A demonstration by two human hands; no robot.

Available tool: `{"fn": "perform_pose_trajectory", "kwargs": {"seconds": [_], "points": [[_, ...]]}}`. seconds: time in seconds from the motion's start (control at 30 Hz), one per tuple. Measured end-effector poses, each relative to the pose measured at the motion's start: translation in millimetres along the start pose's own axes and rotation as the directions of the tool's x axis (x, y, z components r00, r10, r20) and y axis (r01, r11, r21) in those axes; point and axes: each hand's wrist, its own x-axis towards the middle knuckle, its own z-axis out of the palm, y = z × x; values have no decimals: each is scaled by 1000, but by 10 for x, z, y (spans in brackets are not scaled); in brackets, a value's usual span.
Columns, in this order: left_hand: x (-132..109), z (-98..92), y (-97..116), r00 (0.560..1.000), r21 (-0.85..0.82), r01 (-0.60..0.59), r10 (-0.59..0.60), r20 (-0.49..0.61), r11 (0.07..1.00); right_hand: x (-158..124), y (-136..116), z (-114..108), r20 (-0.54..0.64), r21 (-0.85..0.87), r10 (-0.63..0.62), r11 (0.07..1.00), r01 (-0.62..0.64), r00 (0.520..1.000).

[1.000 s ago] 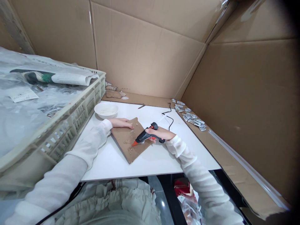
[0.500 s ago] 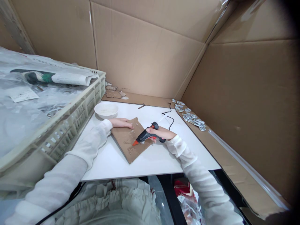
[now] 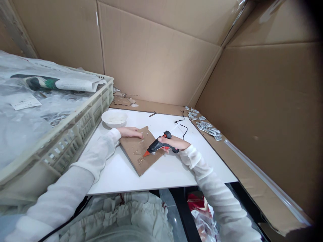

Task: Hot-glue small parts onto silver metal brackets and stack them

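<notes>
My right hand (image 3: 174,142) is closed round a black hot glue gun (image 3: 156,145) with an orange nozzle and trigger. Its tip points down and left, at or just above a piece of brown cardboard (image 3: 148,164); whether it touches I cannot tell. Shiny clear pieces or glue marks lie on the cardboard near the nozzle, too small to name. My left hand (image 3: 131,132) grips the cardboard's upper left edge, thumb on top and the other fingers partly hidden. The cardboard is tilted on the white tabletop (image 3: 113,181).
A white bowl (image 3: 114,118) stands behind my left hand. At left is a large plastic crate (image 3: 101,104) full of plastic bags. Several small silvery packets (image 3: 209,129) lie along the right edge. A black cord (image 3: 185,129) runs behind the glue gun. Cardboard walls (image 3: 156,57) enclose the table.
The glue gun in my right hand has shifted very slightly to the right. My left hand and the cardboard stay where they were.
</notes>
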Motion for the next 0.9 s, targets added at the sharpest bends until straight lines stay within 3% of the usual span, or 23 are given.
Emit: {"fn": "perform_pose_trajectory", "kwargs": {"seconds": [0.37,0.5,0.6,0.73,0.8,0.9], "points": [[-6,16,8,999,-11,19,-19,-33,1000,-52,-4,-48,-53,32,-39,999,41,998],[-8,21,6,999,-53,11,-13,-42,999,-39,-3,-19,-132,48,-67,996,74,989],[15,45,-5,987,-151,-26,1,-163,988,-31,-20,0,-185,73,-95,991,110,978],[71,91,-34,899,-351,-137,-32,-436,926,-36,-16,-44,-314,110,-129,979,171,941],[90,105,-41,871,-417,-177,-55,-487,891,-48,-5,-93,-355,154,-130,969,195,926],[93,116,-31,856,-453,-202,-69,-513,868,-80,6,-168,-327,218,-140,951,219,935]]}}
